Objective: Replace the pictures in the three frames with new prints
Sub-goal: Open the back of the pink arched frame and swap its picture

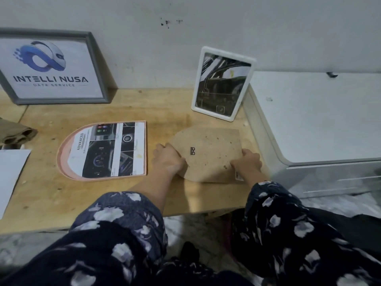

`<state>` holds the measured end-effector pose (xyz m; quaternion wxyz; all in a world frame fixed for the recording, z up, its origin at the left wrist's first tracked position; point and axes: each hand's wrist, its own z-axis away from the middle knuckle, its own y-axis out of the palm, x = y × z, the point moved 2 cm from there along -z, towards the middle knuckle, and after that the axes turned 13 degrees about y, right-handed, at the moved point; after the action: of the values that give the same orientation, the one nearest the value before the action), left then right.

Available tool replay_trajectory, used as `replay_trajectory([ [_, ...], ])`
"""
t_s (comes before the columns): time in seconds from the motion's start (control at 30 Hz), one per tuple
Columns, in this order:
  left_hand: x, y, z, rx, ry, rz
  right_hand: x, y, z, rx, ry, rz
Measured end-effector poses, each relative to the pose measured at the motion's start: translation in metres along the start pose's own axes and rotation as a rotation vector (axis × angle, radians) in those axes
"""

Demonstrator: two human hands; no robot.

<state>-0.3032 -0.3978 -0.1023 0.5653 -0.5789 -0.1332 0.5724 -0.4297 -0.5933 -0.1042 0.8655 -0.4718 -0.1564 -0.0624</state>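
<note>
An arched brown backing board (208, 153) with a small metal hanger lies on the wooden table (107, 195). My left hand (168, 159) grips its left edge and my right hand (246, 162) grips its right lower corner. To the left lies the pink arched frame (61, 162) face down, with a car-dashboard print (109, 149) lying inside it. A grey frame (51, 67) with a logo print leans on the wall at the far left. A white frame (221, 83) with a dark car picture leans upright at the back.
A white printer (321, 118) stands at the right, close to the board. A white sheet of paper (10, 176) lies at the left edge, and a brown cloth (18, 133) behind it. The table's front edge runs just under my forearms.
</note>
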Motion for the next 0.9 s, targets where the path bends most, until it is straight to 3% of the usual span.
replay_trajectory([
  [0.37, 0.016, -0.036, 0.004, -0.146, -0.125, -0.043, 0.045, 0.012, 0.023, -0.013, -0.254, 0.078],
  [0.67, 0.096, -0.09, 0.027, -0.273, -0.309, -0.059, 0.113, 0.075, 0.084, 0.11, -0.447, 0.128],
  [0.9, 0.166, -0.119, 0.044, -0.251, -0.401, -0.05, 0.14, 0.131, 0.14, 0.135, -0.613, 0.288],
])
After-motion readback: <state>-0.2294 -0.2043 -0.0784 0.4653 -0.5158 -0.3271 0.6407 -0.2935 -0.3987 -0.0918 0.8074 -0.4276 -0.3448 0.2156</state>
